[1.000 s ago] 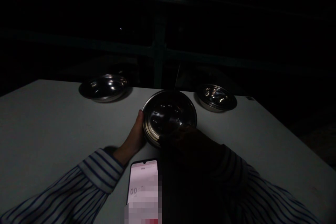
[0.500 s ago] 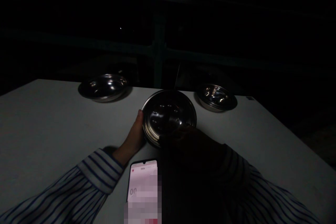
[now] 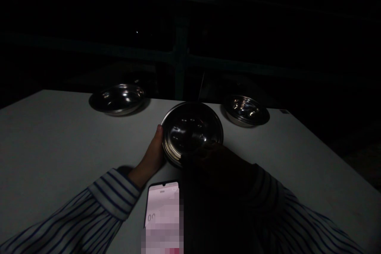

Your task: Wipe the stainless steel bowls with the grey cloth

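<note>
A shiny metal bowl (image 3: 186,127) is tilted toward me at the middle of the white table. Several rim lines show along its lower left side, like bowls nested together. My left hand (image 3: 151,152) grips that left side, its thumb up along the rim and the other fingers hidden behind. In deep shadow, my right hand (image 3: 217,158) lies over the bowl's lower right part. Its fingers look curled, but what they hold, if anything, is too dark to make out. Below the bowl lies a phone (image 3: 157,204) with a lit screen, partly pixelated.
Toward the far edge of the white table (image 3: 74,139), a wide metal bowl (image 3: 117,101) stands at the left. Another metal bowl (image 3: 245,111) with layered rims stands at the right. A small dark label (image 3: 283,111) marks the far right corner. Beyond the table it is very dark.
Both hands and the bowl are in almost the same place; only a very slight shift of the view shows.
</note>
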Available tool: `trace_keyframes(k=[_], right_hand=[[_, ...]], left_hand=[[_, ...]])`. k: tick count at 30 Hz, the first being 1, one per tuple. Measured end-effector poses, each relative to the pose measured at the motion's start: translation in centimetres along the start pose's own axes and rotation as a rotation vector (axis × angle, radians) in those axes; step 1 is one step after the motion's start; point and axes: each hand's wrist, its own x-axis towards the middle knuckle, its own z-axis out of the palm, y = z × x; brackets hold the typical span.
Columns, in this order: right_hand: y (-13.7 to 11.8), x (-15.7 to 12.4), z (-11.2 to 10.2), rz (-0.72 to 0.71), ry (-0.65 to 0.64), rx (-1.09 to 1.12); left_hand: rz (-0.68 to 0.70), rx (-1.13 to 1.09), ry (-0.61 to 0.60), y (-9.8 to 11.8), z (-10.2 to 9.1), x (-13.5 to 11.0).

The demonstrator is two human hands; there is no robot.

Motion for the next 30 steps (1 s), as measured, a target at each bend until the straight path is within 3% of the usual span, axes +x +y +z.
trace_keyframes(k=[19, 24, 30], right_hand=[[0.6, -0.2, 1.1, -0.062, 0.097, 0.000], [0.1, -0.3, 0.1, 0.047, -0.026, -0.024], [0.1, -0.3, -0.3, 0.061, -0.032, -0.042]], left_hand=[[-0.014, -0.002, -0.010, 0.0, 0.0, -0.1], [-0.021, 0.011, -0.012, -0.2, -0.1, -0.1], [-0.003, 0.078, 0.001, -0.2, -0.2, -0.4]])
